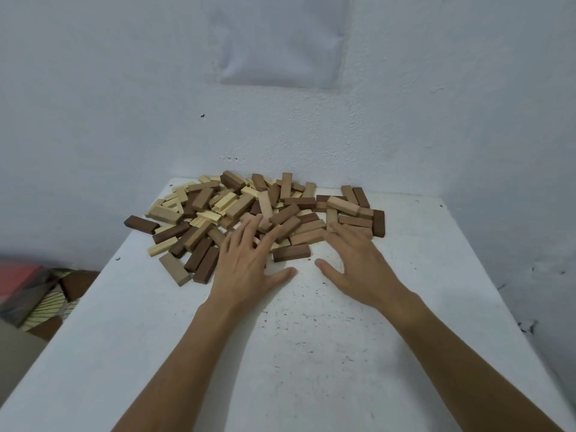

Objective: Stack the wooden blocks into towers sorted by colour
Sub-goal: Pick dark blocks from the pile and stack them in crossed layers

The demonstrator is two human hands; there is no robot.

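A loose heap of wooden blocks lies at the far end of the white table, in pale, mid-brown and dark brown shades, none stacked. My left hand reaches in palm down with spread fingers, its fingertips on blocks at the heap's near edge. My right hand lies palm down beside it, fingers spread, fingertips at the blocks on the right side. One dark brown block lies between the two hands. Neither hand holds a block.
A pale wall rises straight behind the heap, with a sheet of paper stuck on it. A dark block juts over the table's left edge. Boxes and clutter sit on the floor to the left.
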